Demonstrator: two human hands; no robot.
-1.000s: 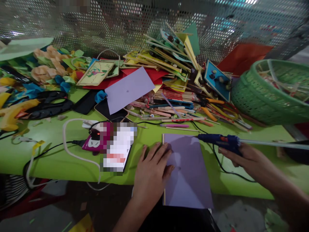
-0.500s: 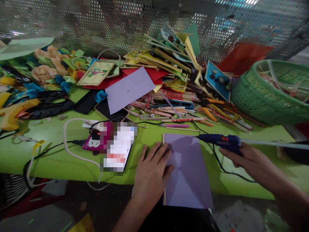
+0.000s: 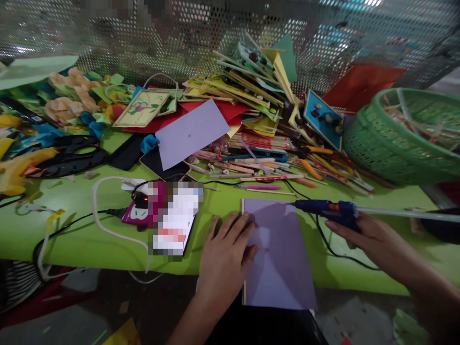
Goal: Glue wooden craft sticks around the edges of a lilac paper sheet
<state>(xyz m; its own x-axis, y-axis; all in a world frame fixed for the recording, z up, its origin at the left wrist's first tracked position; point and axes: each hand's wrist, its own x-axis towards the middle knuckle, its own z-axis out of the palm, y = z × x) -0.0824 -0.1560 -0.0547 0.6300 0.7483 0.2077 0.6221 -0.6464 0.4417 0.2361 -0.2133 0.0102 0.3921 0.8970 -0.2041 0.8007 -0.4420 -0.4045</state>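
My left hand (image 3: pixel 226 251) lies flat, fingers spread, on the left edge of a purple sheet (image 3: pixel 278 254) that sits at the near edge of the green table (image 3: pixel 72 230). A thin wooden stick runs along the sheet's left side under my fingers. My right hand (image 3: pixel 370 237) is closed round a blue glue gun (image 3: pixel 330 210), held level. Its nozzle touches the sheet's top right corner, and a clear glue stick pokes out behind it to the right. The gun's black cord (image 3: pixel 334 251) loops across the table below it.
A phone (image 3: pixel 172 218) on a charger lies left of my left hand. Black scissors (image 3: pixel 77 155) and a yellow glue gun (image 3: pixel 17 170) sit far left. Craft cards, sticks and paper flowers pile up at the back. A green basket (image 3: pixel 406 136) stands at the right. Perforated metal mesh backs the table.
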